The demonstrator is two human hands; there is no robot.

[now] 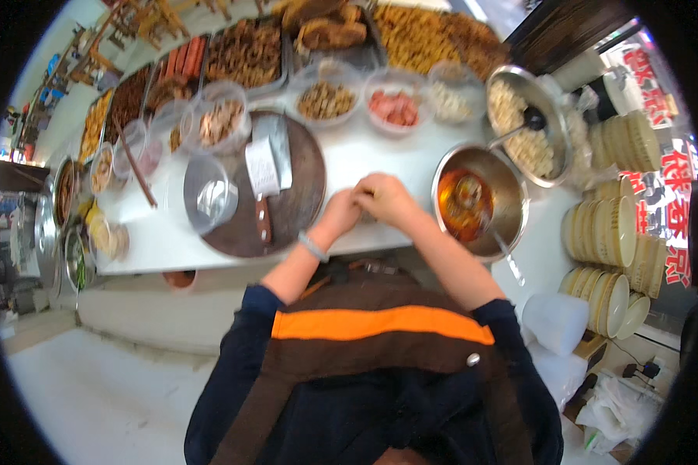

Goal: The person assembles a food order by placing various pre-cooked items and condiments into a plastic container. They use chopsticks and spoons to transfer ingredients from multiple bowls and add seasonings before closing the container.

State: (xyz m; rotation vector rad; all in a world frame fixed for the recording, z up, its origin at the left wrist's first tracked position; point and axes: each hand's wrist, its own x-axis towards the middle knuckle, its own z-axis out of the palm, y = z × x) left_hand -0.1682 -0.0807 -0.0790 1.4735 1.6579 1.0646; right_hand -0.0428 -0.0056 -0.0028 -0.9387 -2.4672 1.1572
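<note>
My left hand (340,212) and my right hand (385,197) meet above the front of the white counter, between a chopping board and a steel bowl. Both have curled, touching fingers; whatever they pinch is hidden. On the round dark wooden chopping board (306,186), left of my hands, lies a cleaver (264,221) with a wooden handle. A white paper slip (261,167) covers part of its blade. Beside it sits a clear plastic bowl (202,208). To the right of my hands, the steel bowl (514,213) contains reddish oil and a spoon (512,260).
Trays of cooked food (244,54) line the far side, with plastic tubs (326,101) before them. A large steel bowl (554,116) of pale pieces holds a black ladle (533,118). Stacked cream bowls (597,232) and plastic bags (557,322) stand right. Chopsticks (136,167) lie left.
</note>
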